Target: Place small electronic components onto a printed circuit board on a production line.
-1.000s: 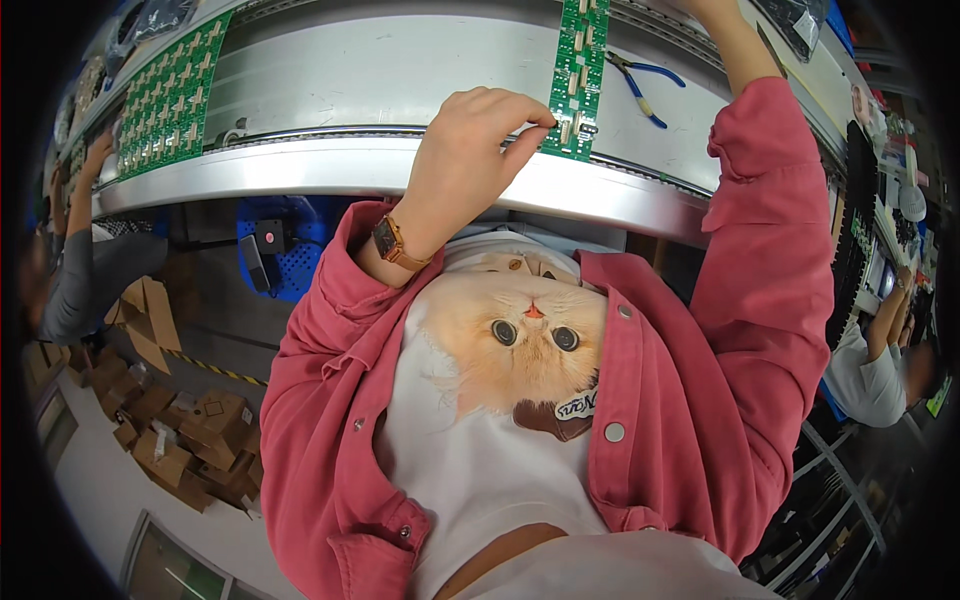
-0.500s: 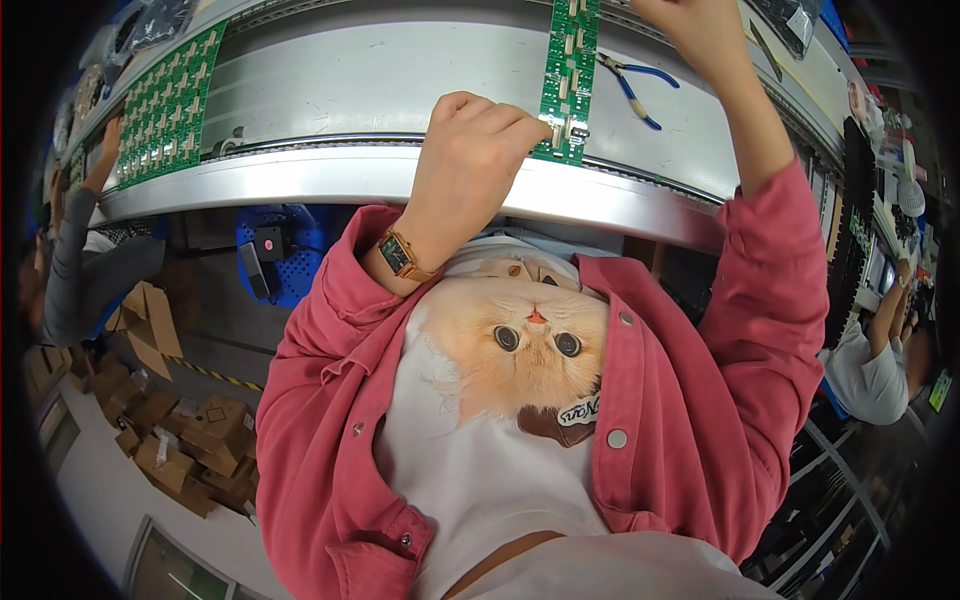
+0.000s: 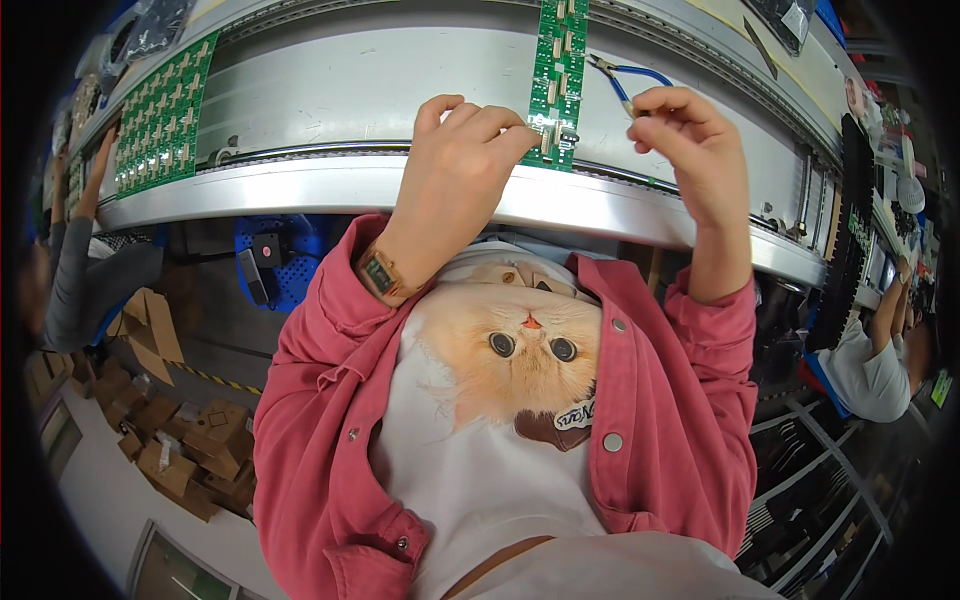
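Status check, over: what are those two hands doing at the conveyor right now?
Left hand pinching near end of narrow green circuit board. Right hand raised beside it, fingers curled, nothing visibly held. Blue-handled pliers lying just behind. Nothing blocking.

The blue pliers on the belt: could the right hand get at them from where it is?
Probably yes. The right hand hovers just beside the pliers, which lie on the belt right of the green board, with nothing between them. The left hand is on the board's near end.

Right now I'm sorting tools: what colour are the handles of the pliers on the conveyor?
Blue handles, seen in the head view.
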